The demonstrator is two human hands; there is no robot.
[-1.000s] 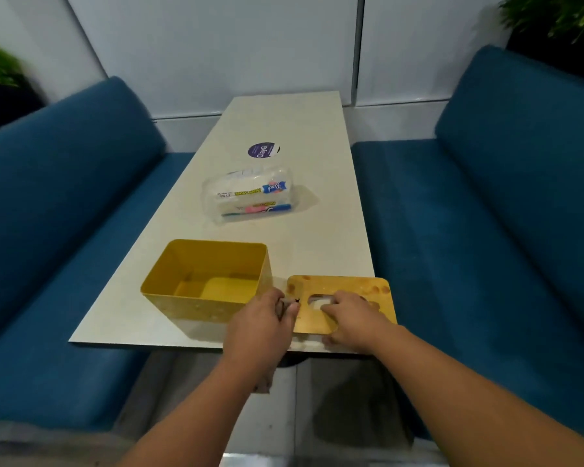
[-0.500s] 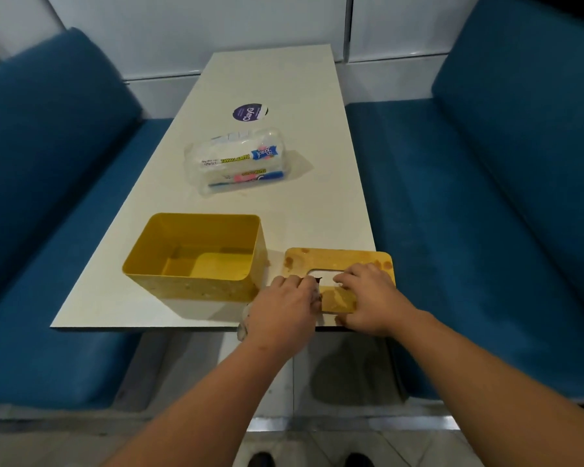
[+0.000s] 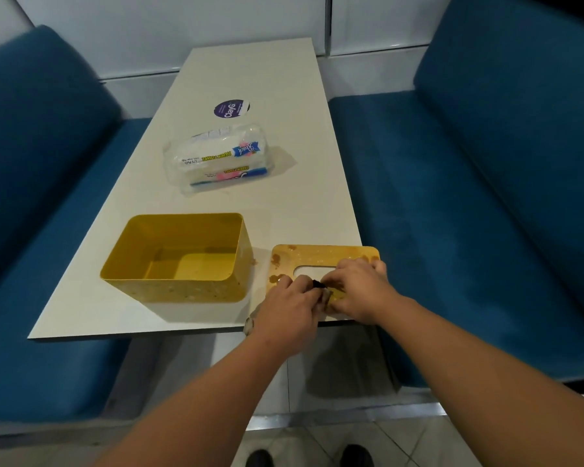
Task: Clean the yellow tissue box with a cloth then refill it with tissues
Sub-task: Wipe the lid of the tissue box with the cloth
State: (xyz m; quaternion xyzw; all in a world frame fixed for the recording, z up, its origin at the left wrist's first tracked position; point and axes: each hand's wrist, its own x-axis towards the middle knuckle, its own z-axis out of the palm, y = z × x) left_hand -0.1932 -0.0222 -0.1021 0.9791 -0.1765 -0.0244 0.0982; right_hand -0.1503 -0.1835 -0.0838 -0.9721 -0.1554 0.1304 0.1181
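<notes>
The yellow tissue box stands open and empty near the table's front edge, its front wall speckled with stains. Right of it its lid lies flat, with brown stains around the slot. My left hand is closed on a greyish cloth and presses it onto the lid's near edge. My right hand lies on the lid's right half and holds it down, its curled fingertips meeting the cloth. A clear plastic pack of tissues lies further back on the table.
The long white table runs away from me, with a round purple sticker past the pack. Blue benches flank it on the left and right. The lid sits at the table's front right corner.
The view has tilted downward. My left hand has slid the cloth right along the lid's near edge, and my right hand's fingers have curled in to meet it.
</notes>
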